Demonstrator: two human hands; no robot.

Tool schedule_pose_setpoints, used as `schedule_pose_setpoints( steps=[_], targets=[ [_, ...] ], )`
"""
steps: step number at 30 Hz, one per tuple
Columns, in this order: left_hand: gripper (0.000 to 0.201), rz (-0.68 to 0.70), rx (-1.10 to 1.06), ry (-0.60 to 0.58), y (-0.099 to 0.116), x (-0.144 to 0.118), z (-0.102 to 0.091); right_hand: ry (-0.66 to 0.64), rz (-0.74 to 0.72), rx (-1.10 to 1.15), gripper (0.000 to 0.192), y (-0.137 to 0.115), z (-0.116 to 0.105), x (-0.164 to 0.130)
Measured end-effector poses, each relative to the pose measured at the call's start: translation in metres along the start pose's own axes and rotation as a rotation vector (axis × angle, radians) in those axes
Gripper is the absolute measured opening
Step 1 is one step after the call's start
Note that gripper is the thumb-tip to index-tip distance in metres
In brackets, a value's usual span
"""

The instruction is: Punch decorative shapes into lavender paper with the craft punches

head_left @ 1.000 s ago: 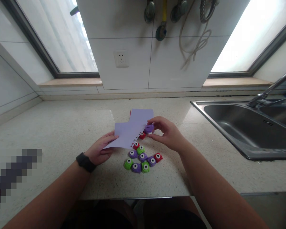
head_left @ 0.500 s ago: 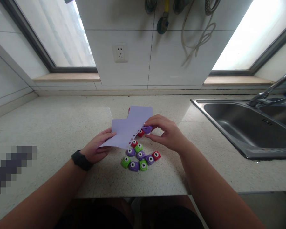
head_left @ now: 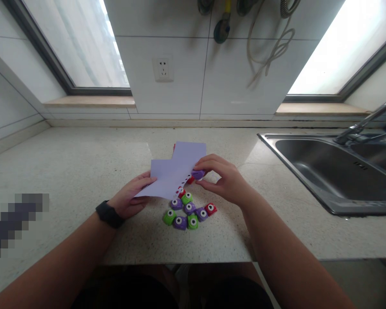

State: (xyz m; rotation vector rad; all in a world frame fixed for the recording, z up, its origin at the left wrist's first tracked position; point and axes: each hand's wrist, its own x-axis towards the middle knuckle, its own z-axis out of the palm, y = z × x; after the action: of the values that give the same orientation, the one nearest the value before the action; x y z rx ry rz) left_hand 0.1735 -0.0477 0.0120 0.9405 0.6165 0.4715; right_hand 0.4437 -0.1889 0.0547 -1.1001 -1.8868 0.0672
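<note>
**A:** Both hands are busy, right? What has each got?

**B:** Left hand [head_left: 128, 201] pinches the near-left corner of the lilac paper sheet [head_left: 173, 171] and holds it just above the worktop [head_left: 83, 171]. Right hand [head_left: 223, 182] is closed on a purple punch [head_left: 198, 174], thumb below and fingers on top, with the sheet's right edge slid into its slot.

**A:** And the holes already cut?

**B:** They run in a short row along that edge, down toward the near corner. I cannot tell their shape at this size.

**A:** What would make this punch come out clean?

**B:** My judgement: keep the sheet flat and taut with the left hand, push the edge fully into the slot so the depth matches the row, and squeeze straight down in 1 firm press. A slanted squeeze would likely tear thin paper.

**A:** Anything in the way?

**B:** A cluster of spare punches [head_left: 188, 212] sits on the worktop just under and in front of the sheet, in green, purple and red; I count about 8 showing, and 1 or 2 more are half hidden by the paper. The sheet hangs close over them, so lifting it slightly would avoid snagging.

**A:** The sink?

**B:** Steel sink [head_left: 334, 171] lies well apart to the right, with a wall socket [head_left: 162, 68] behind.
</note>
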Motion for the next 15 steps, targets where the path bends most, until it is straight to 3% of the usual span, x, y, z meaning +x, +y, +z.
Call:
schedule_pose_setpoints(
  steps=[7, 15],
  targets=[
    [0.033, -0.041, -0.009, -0.005, 0.0049, -0.0033, 0.0072, 0.015, 0.011, -0.016, 0.028, 0.0018, 0.0023, -0.0013],
    [0.034, -0.024, -0.016, -0.036, 0.0040, -0.0026, 0.0026, 0.014, 0.005, -0.029, 0.029, 0.0027, 0.0038, -0.0020]
  ],
)
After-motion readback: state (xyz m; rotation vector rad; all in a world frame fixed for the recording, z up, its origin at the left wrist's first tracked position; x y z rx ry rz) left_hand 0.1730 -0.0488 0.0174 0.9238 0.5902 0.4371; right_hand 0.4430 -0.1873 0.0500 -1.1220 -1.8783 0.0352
